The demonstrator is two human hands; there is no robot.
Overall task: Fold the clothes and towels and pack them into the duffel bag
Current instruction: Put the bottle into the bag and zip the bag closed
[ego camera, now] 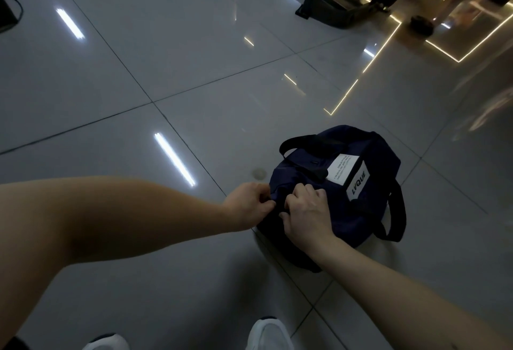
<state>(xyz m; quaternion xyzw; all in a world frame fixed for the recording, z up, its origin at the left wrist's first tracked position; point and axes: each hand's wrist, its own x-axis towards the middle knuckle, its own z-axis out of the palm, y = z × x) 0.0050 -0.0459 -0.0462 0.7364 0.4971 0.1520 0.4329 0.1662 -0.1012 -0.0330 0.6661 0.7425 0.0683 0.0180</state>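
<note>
Head view, looking down. The bag (pixel 369 211), navy with a white label (pixel 344 167) and black straps (pixel 397 211), lies on the tiled floor (pixel 166 72), ahead of your shoes (pixel 269 333) and slightly to your right.

Both hands meet at its near-left end. Your left hand (pixel 249 202) reaches in from the left and pinches a dark bit of the bag at the very tip of that end; whether this is a zip pull or plain fabric is too small to tell. Your right hand (pixel 308 211) lies just beside it, further onto the bag's top, fingers curled and gripping the cloth there.

The bag's long axis appears to run from this gripped end away from you and to the right. Any pull along the top would therefore travel away from the left hand, under or past the right. The right hand is the nearer to the bag's middle, and the left anchors the end.

No clothes or towels are in view. Whether the top is open or closed is hidden by the hands.
</note>
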